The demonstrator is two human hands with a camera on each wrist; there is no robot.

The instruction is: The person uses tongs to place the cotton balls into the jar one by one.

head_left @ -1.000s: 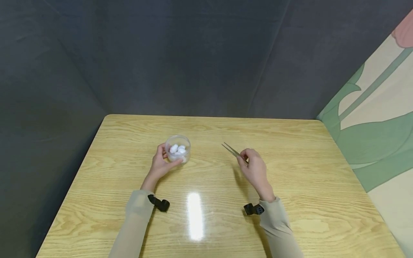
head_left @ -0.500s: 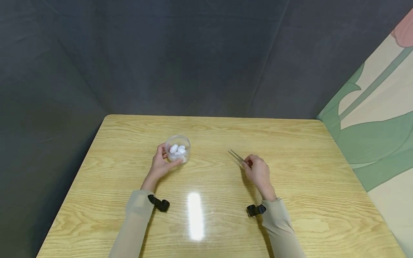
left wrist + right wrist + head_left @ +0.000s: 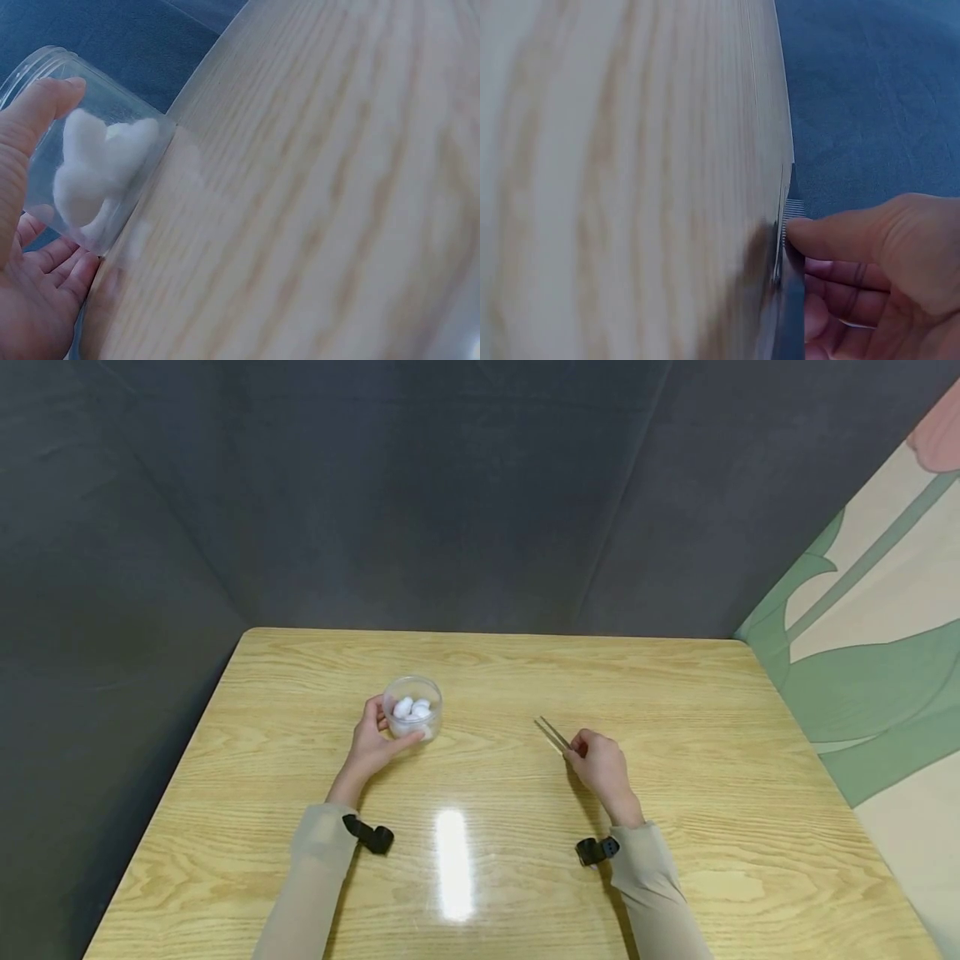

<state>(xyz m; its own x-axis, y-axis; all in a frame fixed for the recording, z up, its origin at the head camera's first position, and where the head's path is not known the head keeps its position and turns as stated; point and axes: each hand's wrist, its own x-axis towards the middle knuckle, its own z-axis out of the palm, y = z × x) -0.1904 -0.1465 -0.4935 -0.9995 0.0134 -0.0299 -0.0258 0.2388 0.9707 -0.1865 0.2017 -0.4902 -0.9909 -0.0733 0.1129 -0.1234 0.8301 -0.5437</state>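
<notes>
In the head view my left hand (image 3: 371,746) holds a clear round jar (image 3: 431,693) standing on the table, left of centre. Its thumb lies along the near side, as the left wrist view also shows. Inside the jar rest several white cotton balls (image 3: 101,165). To the right, my right hand (image 3: 601,767) pinches a pair of metal tweezers (image 3: 552,734) between thumb and fingers. Their two tips stand apart, pointing up and left, with nothing between them. Ridges on the tweezers (image 3: 793,208) show by the thumb in the right wrist view.
The light wood table (image 3: 480,668) reaches back to a dark cloth (image 3: 450,510). A bright reflection lies on its surface between the forearms. Patterned fabric with leaves (image 3: 885,693) hangs beyond the right edge. Black cameras sit on both wrists.
My right hand has moved a little to the right and nearer to me with the tweezers. Their tips drew close together and now stand apart again. The left hand and jar have stayed put.
</notes>
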